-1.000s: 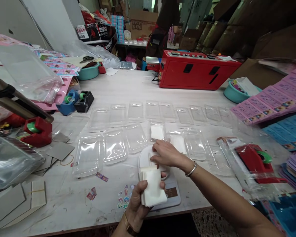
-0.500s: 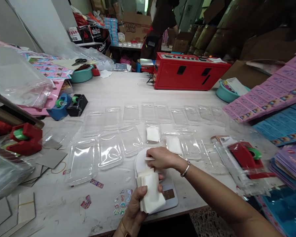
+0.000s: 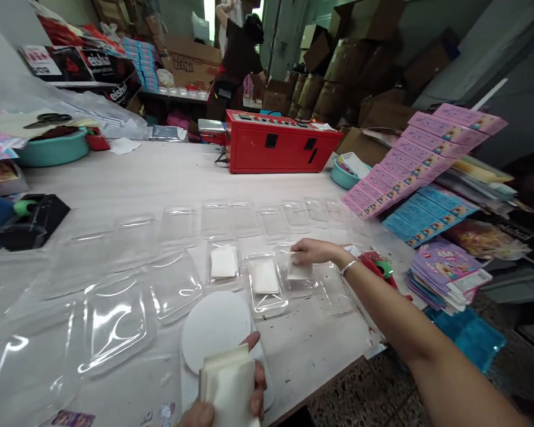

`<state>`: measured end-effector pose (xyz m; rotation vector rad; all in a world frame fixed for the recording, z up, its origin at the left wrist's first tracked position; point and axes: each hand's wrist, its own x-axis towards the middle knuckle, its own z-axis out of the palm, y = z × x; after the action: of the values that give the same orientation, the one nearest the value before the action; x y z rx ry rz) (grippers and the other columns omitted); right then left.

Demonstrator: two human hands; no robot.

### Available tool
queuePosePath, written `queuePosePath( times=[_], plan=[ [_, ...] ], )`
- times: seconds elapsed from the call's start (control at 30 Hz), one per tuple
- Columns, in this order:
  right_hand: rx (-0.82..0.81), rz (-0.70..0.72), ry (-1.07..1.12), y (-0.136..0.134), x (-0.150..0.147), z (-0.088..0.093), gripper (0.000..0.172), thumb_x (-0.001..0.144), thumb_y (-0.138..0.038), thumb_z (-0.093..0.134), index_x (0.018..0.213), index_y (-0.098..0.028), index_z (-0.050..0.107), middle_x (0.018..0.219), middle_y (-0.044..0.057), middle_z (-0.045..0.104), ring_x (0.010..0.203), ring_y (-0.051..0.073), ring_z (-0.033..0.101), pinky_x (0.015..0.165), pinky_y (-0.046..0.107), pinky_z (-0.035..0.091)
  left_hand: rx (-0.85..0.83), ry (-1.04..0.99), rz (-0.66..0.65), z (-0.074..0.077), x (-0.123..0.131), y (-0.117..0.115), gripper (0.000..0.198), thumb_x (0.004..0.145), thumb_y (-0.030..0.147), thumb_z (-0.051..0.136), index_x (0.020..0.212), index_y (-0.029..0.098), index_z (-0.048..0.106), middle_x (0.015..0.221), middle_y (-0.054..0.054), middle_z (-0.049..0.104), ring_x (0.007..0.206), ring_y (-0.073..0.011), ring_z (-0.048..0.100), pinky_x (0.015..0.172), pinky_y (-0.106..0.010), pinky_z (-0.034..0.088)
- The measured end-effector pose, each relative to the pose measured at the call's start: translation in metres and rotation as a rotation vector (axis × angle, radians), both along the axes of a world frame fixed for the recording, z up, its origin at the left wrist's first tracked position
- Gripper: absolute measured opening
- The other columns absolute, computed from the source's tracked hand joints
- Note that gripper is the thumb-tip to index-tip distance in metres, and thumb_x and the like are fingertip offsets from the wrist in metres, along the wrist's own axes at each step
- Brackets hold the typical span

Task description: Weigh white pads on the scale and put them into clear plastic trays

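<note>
My left hand (image 3: 231,403) at the bottom edge grips a stack of white paper squares (image 3: 228,384) over a white oval scale (image 3: 216,323). My right hand (image 3: 312,252) reaches out to the right and pinches one white square (image 3: 299,271), laying it into a clear plastic tray (image 3: 300,279). Two trays to its left each hold a white square (image 3: 266,276), the other square (image 3: 223,261) lying further left. Several empty clear trays (image 3: 115,323) lie in rows across the white table (image 3: 160,172).
A red machine (image 3: 278,142) stands at the back of the table, a teal bowl (image 3: 345,172) beside it. Pink and blue card stacks (image 3: 409,172) lie right. A black tape dispenser (image 3: 26,219) and a teal basin (image 3: 53,148) sit left. A person (image 3: 235,65) stands behind.
My right hand took a white square off the stack and carried it right to a third tray. The view swung to the right and lower.
</note>
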<state>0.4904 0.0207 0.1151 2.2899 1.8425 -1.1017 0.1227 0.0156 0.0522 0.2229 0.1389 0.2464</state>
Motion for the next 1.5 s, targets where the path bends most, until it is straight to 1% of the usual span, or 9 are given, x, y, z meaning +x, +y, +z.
queuePosePath(
  times=[0.17, 0.33, 0.43, 0.73, 0.9, 1.0, 1.07, 1.27, 1.5],
  plan=[
    [-0.037, -0.006, -0.074, 0.012, 0.019, -0.019, 0.007, 0.075, -0.023, 0.060, 0.074, -0.016, 0.058, 0.069, -0.003, 0.055, 0.063, 0.011, 0.045, 0.056, 0.023, 0.030, -0.071, 0.013, -0.086, 0.007, 0.069, 0.006, 0.061, 0.067, 0.031, 0.078, 0.125, 0.020, 0.063, 0.108, -0.010, 0.065, 0.085, -0.0191, 0.060, 0.081, -0.032, 0.048],
    [-0.016, 0.022, -0.157, 0.013, 0.011, -0.038, 0.008, 0.075, -0.021, 0.060, 0.079, -0.017, 0.065, 0.081, 0.004, 0.066, 0.074, 0.017, 0.056, 0.058, 0.024, 0.030, -0.165, 0.121, -0.038, 0.006, 0.141, 0.008, 0.066, 0.062, 0.025, 0.082, 0.122, 0.012, 0.059, 0.101, -0.013, 0.069, 0.080, -0.0204, 0.063, 0.080, -0.034, 0.051],
    [0.032, 0.023, -0.205, 0.007, 0.008, -0.045, 0.012, 0.078, -0.019, 0.056, 0.083, -0.017, 0.066, 0.089, 0.008, 0.069, 0.082, 0.021, 0.061, 0.061, 0.025, 0.032, -0.231, 0.197, -0.005, 0.004, 0.177, 0.010, 0.054, 0.065, 0.023, 0.079, 0.113, 0.007, 0.060, 0.098, -0.016, 0.070, 0.077, -0.0213, 0.064, 0.078, -0.035, 0.051],
    [0.188, -0.059, -0.149, -0.008, 0.019, -0.043, 0.041, 0.072, -0.017, 0.069, 0.112, -0.016, 0.065, 0.109, 0.010, 0.070, 0.097, 0.024, 0.065, 0.075, 0.026, 0.045, -0.238, 0.262, 0.008, -0.015, 0.217, 0.010, 0.033, 0.076, 0.022, 0.069, 0.105, 0.011, 0.058, 0.093, -0.012, 0.071, 0.076, -0.0188, 0.066, 0.079, -0.032, 0.051],
    [0.378, -0.207, -0.146, -0.033, 0.016, -0.009, 0.033, 0.086, -0.026, 0.060, 0.117, -0.016, 0.060, 0.115, 0.011, 0.067, 0.103, 0.022, 0.063, 0.086, 0.031, 0.048, -0.156, 0.203, -0.027, -0.006, 0.190, 0.007, 0.051, 0.067, 0.024, 0.078, 0.112, 0.008, 0.058, 0.096, -0.013, 0.071, 0.073, -0.0189, 0.065, 0.074, -0.031, 0.051],
    [0.627, -0.235, 0.002, -0.065, -0.025, 0.015, 0.021, 0.095, -0.029, 0.050, 0.109, -0.019, 0.062, 0.108, 0.008, 0.067, 0.098, 0.019, 0.063, 0.085, 0.033, 0.050, -0.054, 0.137, -0.040, 0.008, 0.147, 0.003, 0.078, 0.059, 0.022, 0.084, 0.129, 0.013, 0.052, 0.100, -0.013, 0.070, 0.076, -0.0211, 0.064, 0.071, -0.032, 0.050],
    [0.790, -0.119, 0.193, -0.088, -0.068, 0.024, 0.017, 0.092, -0.029, 0.057, 0.107, -0.022, 0.063, 0.102, 0.005, 0.066, 0.097, 0.018, 0.062, 0.084, 0.034, 0.051, 0.076, 0.077, -0.041, 0.015, 0.112, -0.003, 0.090, 0.058, 0.025, 0.085, 0.138, 0.019, 0.045, 0.101, -0.010, 0.068, 0.078, -0.0206, 0.063, 0.069, -0.031, 0.049],
    [0.910, 0.007, 0.270, -0.125, -0.191, 0.015, 0.028, 0.092, -0.018, 0.055, 0.119, -0.022, 0.060, 0.102, 0.008, 0.062, 0.096, 0.020, 0.059, 0.079, 0.037, 0.053, 0.221, 0.134, -0.022, 0.013, 0.023, -0.029, 0.112, 0.055, 0.027, 0.087, 0.149, 0.029, 0.027, 0.116, -0.007, 0.063, 0.096, -0.0216, 0.061, 0.085, -0.032, 0.044],
    [1.027, 0.028, 0.227, -0.129, -0.253, 0.001, 0.021, 0.089, -0.009, 0.056, 0.105, -0.020, 0.062, 0.091, 0.006, 0.063, 0.085, 0.019, 0.059, 0.072, 0.034, 0.050, 0.264, 0.145, 0.032, 0.020, -0.037, -0.047, 0.111, 0.059, 0.040, 0.087, 0.151, 0.029, 0.025, 0.132, -0.009, 0.055, 0.115, -0.0273, 0.054, 0.102, -0.040, 0.032]
  ],
)
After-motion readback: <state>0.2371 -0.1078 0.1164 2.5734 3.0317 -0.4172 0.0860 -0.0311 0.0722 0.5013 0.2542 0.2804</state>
